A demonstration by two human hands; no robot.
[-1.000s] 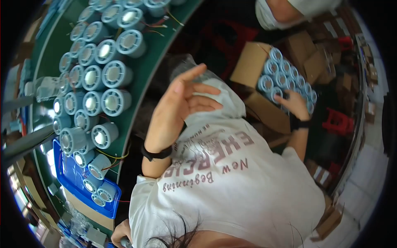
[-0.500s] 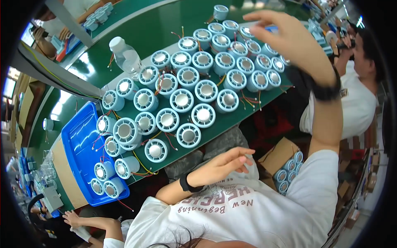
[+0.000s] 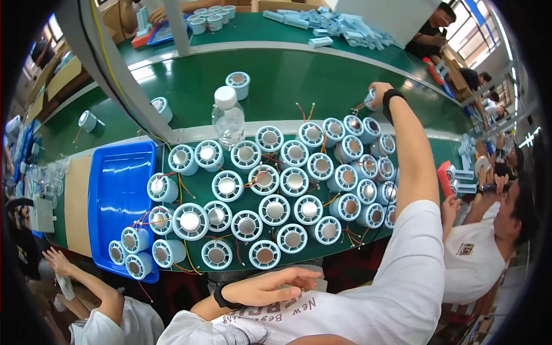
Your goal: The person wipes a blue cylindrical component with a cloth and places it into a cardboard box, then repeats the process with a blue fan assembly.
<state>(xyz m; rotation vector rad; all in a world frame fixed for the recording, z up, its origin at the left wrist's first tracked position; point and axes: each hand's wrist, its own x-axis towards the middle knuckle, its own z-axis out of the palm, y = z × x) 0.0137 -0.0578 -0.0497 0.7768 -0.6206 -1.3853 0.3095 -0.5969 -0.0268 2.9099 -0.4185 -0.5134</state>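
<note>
Stretched across to the far strip of the green bench, my right hand (image 3: 379,95) is closed around a light-blue cylindrical housing (image 3: 370,99), partly hidden by the fingers. My left hand (image 3: 273,288) hovers in front of my shirt, fingers loosely stretched and apart, with nothing in it. Between my hands stand many similar light-blue cylindrical housings (image 3: 275,210), each with a slotted rim and a silver or copper-coloured disc on top. Thin red and yellow wires trail from several of them.
A blue tray (image 3: 122,195) lies at left, a few housings at its near right corner. A clear bottle (image 3: 228,118) with a white cap stands behind the housings, near a metal post (image 3: 115,75). Light-blue parts (image 3: 351,29) are heaped on the far bench. A co-worker (image 3: 483,241) sits at right.
My right hand, earlier open above the housings, has reached the far strip and closed on a housing. My left hand stays before my shirt. The view has tilted toward the far bench.
</note>
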